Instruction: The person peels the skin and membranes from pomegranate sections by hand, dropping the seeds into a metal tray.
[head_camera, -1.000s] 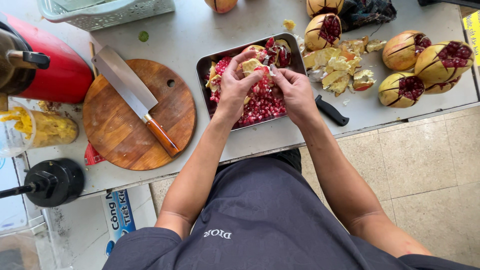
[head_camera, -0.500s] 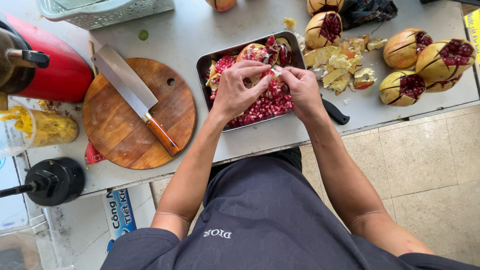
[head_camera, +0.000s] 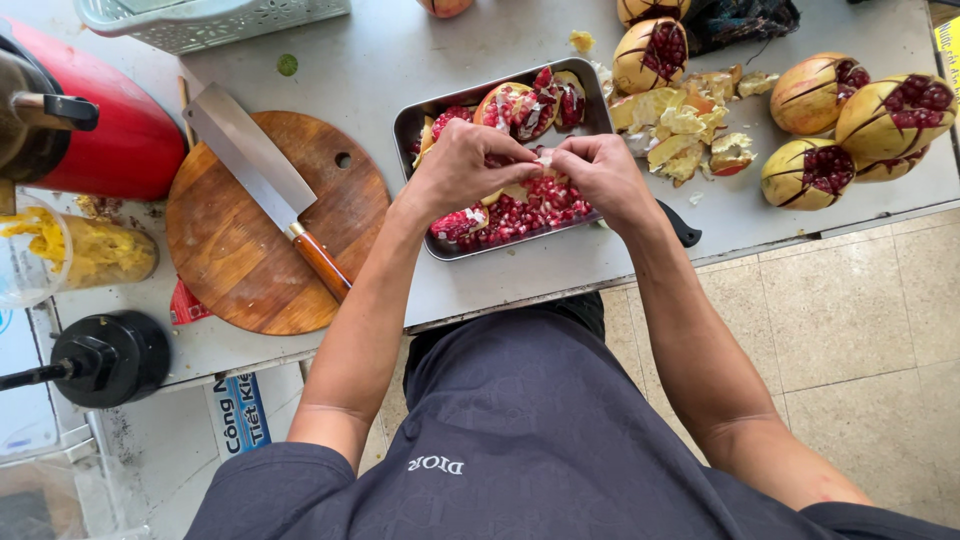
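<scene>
Over a metal tray (head_camera: 415, 120) full of red pomegranate seeds (head_camera: 530, 212), my left hand (head_camera: 465, 165) and my right hand (head_camera: 597, 172) grip one pomegranate piece (head_camera: 540, 160) between them, fingers meeting at its pale pith. An opened pomegranate section (head_camera: 520, 105) lies at the tray's far side. Most of the held piece is hidden by my fingers.
A cleaver (head_camera: 262, 185) rests on a round wooden board (head_camera: 250, 250) at left. Peel scraps (head_camera: 690, 125) and several cut pomegranates (head_camera: 855, 120) lie at right. A black knife handle (head_camera: 682, 226) pokes out by my right wrist. A red appliance (head_camera: 110, 130) stands far left.
Both hands have drawn slightly closer together over the tray, working the same pomegranate piece. Nothing else has moved.
</scene>
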